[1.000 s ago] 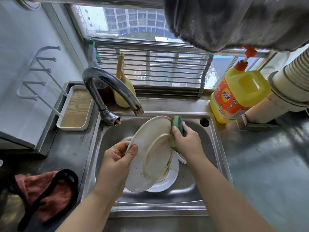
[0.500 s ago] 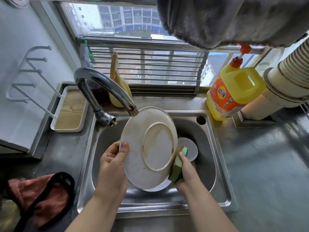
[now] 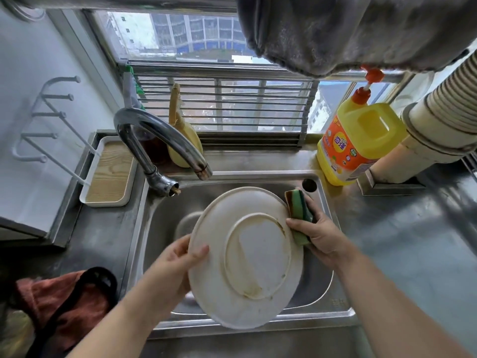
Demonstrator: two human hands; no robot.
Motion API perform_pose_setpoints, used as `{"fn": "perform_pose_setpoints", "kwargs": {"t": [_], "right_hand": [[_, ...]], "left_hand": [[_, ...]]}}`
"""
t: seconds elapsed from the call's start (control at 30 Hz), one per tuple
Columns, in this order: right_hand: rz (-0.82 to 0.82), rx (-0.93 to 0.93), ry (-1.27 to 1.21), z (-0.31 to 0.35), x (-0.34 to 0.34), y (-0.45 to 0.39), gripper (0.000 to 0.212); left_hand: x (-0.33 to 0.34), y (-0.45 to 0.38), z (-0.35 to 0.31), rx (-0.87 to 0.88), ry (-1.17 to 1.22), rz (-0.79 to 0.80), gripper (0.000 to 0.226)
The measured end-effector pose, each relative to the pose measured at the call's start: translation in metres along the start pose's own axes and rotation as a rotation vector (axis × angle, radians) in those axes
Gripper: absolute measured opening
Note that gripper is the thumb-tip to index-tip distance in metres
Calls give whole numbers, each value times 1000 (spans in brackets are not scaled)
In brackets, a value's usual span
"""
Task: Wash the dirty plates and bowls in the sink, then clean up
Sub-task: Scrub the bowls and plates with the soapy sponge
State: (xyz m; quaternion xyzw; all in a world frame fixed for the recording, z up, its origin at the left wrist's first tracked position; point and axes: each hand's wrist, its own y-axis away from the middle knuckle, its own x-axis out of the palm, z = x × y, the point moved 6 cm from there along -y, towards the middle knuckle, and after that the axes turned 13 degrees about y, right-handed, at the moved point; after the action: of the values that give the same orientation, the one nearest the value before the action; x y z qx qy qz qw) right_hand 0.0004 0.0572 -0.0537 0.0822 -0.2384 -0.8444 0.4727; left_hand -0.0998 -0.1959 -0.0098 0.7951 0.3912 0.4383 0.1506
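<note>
- Scrubbing looks like the step in hand, over the sink, whose tap runs no water
- The plate is tilted above the basin, underside up, brown grime ringing its foot
- The left hand pinches the plate's left rim, thumb on top
- The right hand clutches the sponge against the right rim
- Next, I judge, the sponge must work round the stained ring, then a rinse, with soap from the yellow bottle if needed

Daylight comes through a barred window above the steel desk. A white wall on the left carries a hook rack. A grey cloth hangs overhead
</note>
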Motion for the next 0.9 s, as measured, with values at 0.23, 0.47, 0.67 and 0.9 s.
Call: {"fn": "perform_pose_setpoints", "kwargs": {"t": [0.23,0.47,0.67,0.9], "right_hand": [[99,-157,395,52,30,1,78],[-242,-420,1164,68,73,17,75],[-378,-595,1254,66,108,27,62],[-394,-508,1137,61,133,47,75]], "left_hand": [[12,-25,-14,12,-132,-20,34],[7,-30,-11,156,-58,-177,10],[20,-17,-21,301,5,-147,18],[25,-15,-25,365,-18,-187,14]]}}
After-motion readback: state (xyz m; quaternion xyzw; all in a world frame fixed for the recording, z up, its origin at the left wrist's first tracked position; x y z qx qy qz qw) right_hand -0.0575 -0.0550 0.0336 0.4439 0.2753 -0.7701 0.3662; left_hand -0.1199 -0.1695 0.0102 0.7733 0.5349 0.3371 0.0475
